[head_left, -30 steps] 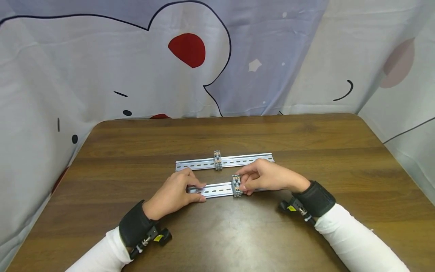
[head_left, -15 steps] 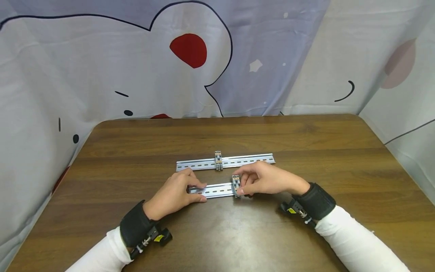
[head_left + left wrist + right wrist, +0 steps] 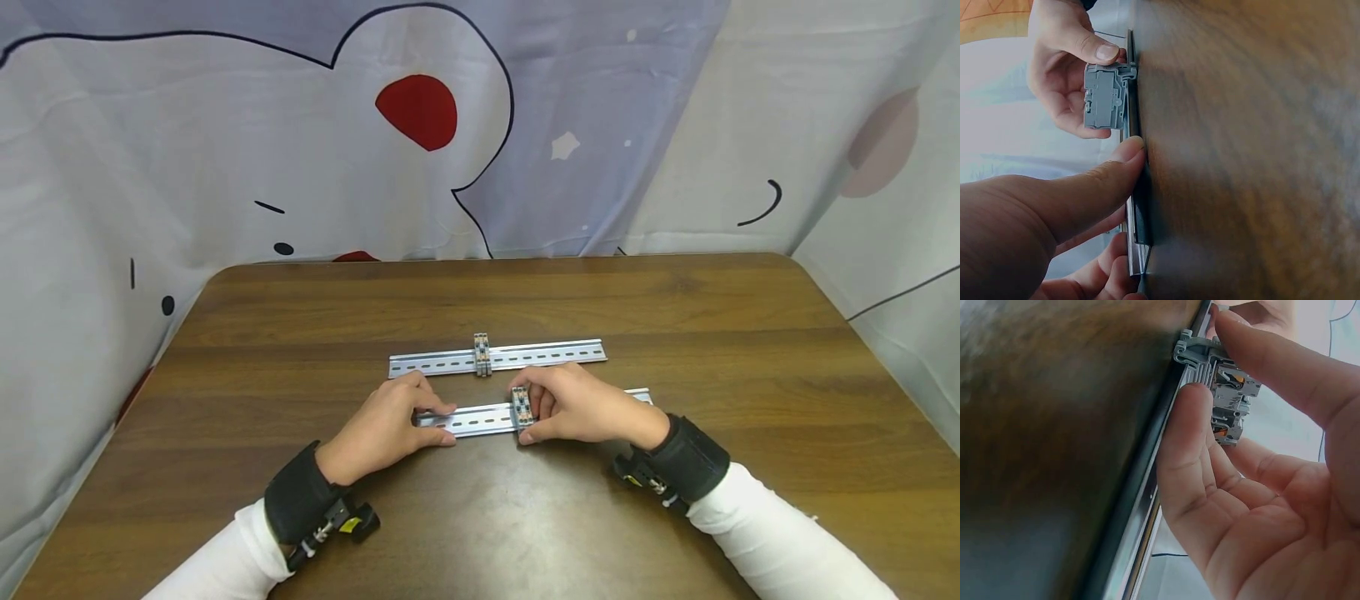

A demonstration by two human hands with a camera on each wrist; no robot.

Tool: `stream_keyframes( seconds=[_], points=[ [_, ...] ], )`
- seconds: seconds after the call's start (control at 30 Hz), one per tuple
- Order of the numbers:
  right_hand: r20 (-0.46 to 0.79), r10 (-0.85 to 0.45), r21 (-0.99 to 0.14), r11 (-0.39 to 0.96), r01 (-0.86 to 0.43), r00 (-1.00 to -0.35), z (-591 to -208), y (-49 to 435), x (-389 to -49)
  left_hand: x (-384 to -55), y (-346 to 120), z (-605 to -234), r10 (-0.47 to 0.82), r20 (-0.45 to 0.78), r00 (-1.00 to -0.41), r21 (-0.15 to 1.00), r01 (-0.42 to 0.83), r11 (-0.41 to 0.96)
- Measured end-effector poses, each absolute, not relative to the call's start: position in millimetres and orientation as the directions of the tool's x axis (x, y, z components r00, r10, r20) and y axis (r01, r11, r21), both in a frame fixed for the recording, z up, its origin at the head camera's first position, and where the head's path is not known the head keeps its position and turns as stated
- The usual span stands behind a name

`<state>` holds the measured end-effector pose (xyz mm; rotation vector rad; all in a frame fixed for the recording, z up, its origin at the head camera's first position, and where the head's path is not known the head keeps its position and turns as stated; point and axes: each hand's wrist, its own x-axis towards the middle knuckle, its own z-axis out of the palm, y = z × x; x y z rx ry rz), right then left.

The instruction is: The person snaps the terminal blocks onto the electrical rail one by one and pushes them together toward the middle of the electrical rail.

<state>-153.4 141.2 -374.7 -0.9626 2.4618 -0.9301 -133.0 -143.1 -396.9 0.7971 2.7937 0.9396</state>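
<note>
The near slotted DIN rail [image 3: 483,421] lies across the table, with grey terminal blocks [image 3: 522,408] standing on it side by side. Around the rail's left end, my left hand [image 3: 382,427] pinches it between thumb and fingers. My right hand [image 3: 581,406] holds the terminal blocks, its thumb at their near end and the index finger at the far end. In the right wrist view, other curled fingers sit against the side of the terminal blocks [image 3: 1229,394]. From the left wrist view, the flat grey side of the terminal block [image 3: 1104,97] shows upright against the rail.
Behind, a second DIN rail [image 3: 435,363] lies roughly parallel, carrying its own small group of terminal blocks [image 3: 482,355]. The wooden table [image 3: 480,525] ends at a printed curtain [image 3: 225,150]. Each wrist wears a black strap with a small camera.
My right hand has shifted slightly left and toward me, its thumb moving to the near end of the terminal blocks. The near rail's right end has come into view. The left hand stays put.
</note>
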Motion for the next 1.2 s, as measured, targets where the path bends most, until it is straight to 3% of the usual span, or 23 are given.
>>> stream_keyframes(
  seconds=[0.23, 0.5, 0.97, 1.2],
  points=[
    [-0.061, -0.692, -0.648, 0.576, -0.499, -0.719, -372.1, 146.5, -152.9, -132.3, -141.8, -395.6, 0.506, 0.076, -0.859, 0.585, 0.449, 0.675],
    [0.046, -0.648, -0.448, 0.666, -0.596, -0.76, -371.9, 189.6, -150.7, -131.7, -138.8, -396.2, 0.519, 0.07, -0.852, 0.582, 0.458, 0.673],
    [-0.017, -0.549, -0.42, 0.762, -0.492, -0.836, -368.2, 248.0, -144.5, -127.9, -150.4, -392.3, 0.518, 0.085, -0.851, 0.509, 0.485, 0.712],
    [0.025, -0.577, -0.469, 0.715, -0.519, -0.816, -378.5, 247.7, -147.1, -128.4, -157.9, -386.6, 0.508, 0.081, -0.858, 0.467, 0.482, 0.741]
  ],
)
